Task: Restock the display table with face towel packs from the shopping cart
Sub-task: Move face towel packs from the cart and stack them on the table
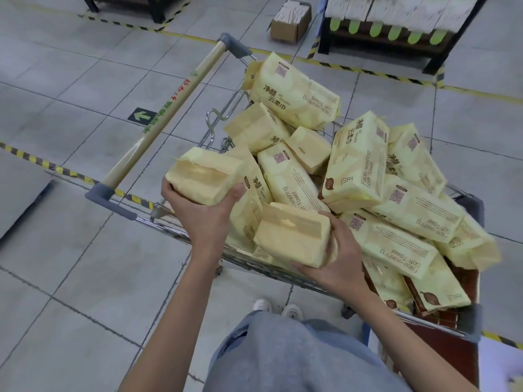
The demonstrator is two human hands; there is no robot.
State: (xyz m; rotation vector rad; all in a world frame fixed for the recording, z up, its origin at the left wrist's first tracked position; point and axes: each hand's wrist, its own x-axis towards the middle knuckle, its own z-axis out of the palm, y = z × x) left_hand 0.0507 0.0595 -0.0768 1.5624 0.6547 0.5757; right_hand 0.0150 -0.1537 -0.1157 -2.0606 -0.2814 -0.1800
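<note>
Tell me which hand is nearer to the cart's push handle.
Left. The left hand grips a pack close beside the push handle's near grey end; the right hand holds a second pack farther right, over the heaped packs.

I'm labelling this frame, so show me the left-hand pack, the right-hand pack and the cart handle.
left-hand pack (203,176): head view, on its folded end face.
right-hand pack (294,236): head view, on its folded end face.
cart handle (162,117): head view, middle of the bar.
</note>
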